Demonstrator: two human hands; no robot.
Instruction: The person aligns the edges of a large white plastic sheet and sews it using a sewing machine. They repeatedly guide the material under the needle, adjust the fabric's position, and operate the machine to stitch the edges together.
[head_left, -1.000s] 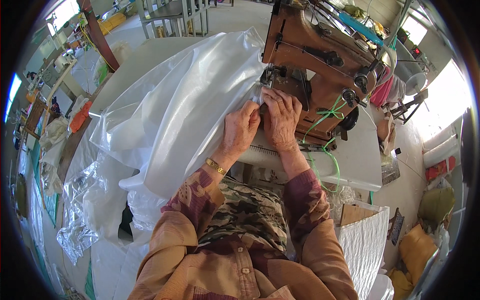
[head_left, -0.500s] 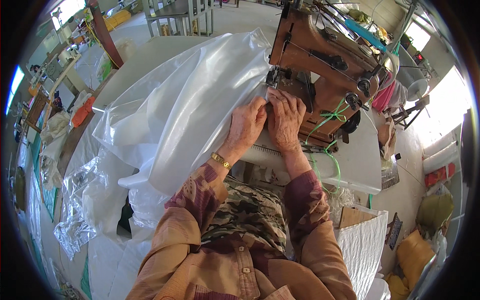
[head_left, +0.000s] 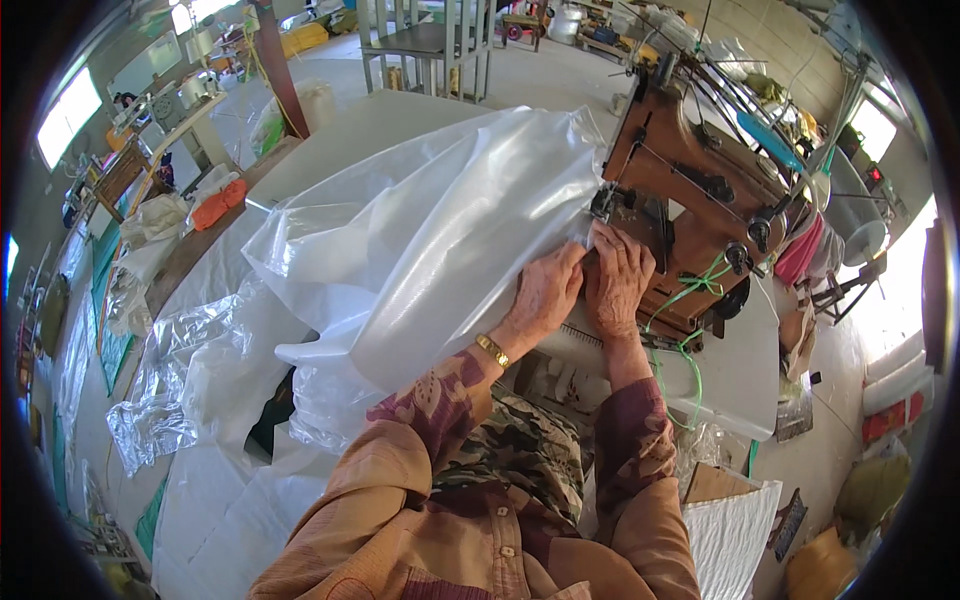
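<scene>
A brown sewing machine [head_left: 690, 180] stands on the pale table at the right. Its presser foot [head_left: 602, 204] is just beyond my fingertips. A large translucent white plastic sheet [head_left: 430, 225] spreads in folds to the left of the foot, its right edge running under my hands. My left hand [head_left: 547, 293], below a gold watch, is closed on that edge. Close beside it, my right hand [head_left: 618, 275] has its fingers bent and pressed together at the sheet's edge by the foot. Both sets of fingertips are partly hidden.
Green string [head_left: 690, 290] hangs from the machine and over the table edge. Crumpled clear plastic [head_left: 170, 370] lies at the left. A grey metal chair [head_left: 430, 55] stands beyond the table, and a dark red post [head_left: 280, 75] rises at the far left. A white-covered box [head_left: 735, 540] is at my lower right.
My view has shifted, so the whole scene sits lower and farther right. Both hands stay at the sheet's edge near the presser foot, with little visible change in their hold.
</scene>
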